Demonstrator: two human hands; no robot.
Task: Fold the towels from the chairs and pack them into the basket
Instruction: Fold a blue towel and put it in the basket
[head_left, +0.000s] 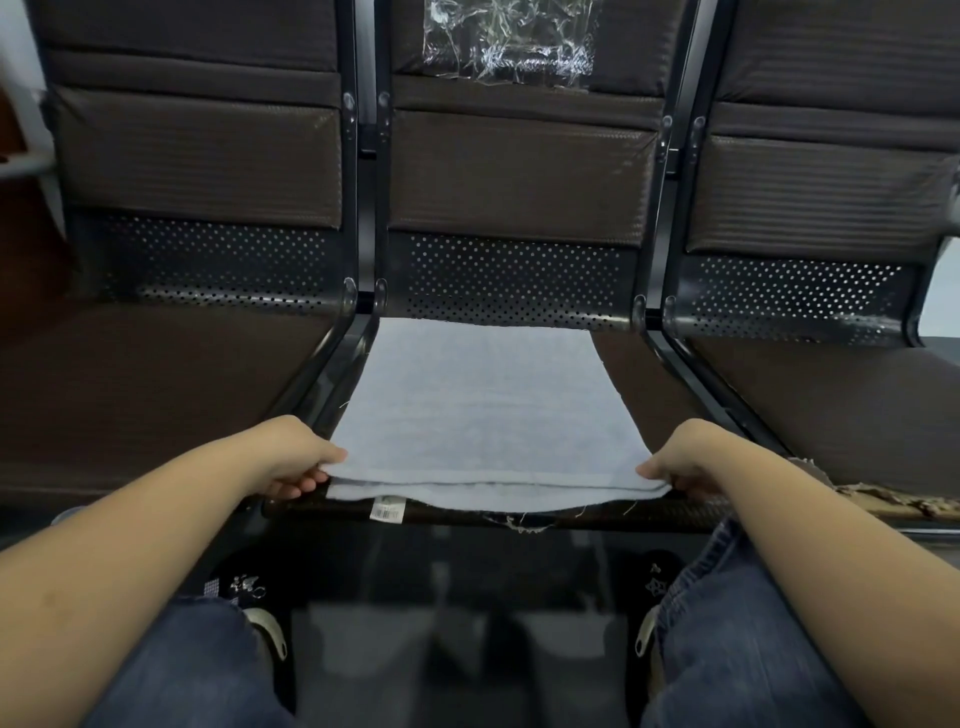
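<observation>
Your left hand (293, 465) and right hand (675, 467) each pinch a near corner of the towel (478, 410) on the middle chair seat (660, 395). It looks soft, light and floppy, so hold both corners and lift them evenly.

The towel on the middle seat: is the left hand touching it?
Touching. In the head view the left hand pinches the near left corner of the towel, thumb on top and fingers underneath.

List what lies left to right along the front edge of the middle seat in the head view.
Left hand → white tag → frayed threads → right hand, both hands pinching the folded towel's near corners.
</observation>
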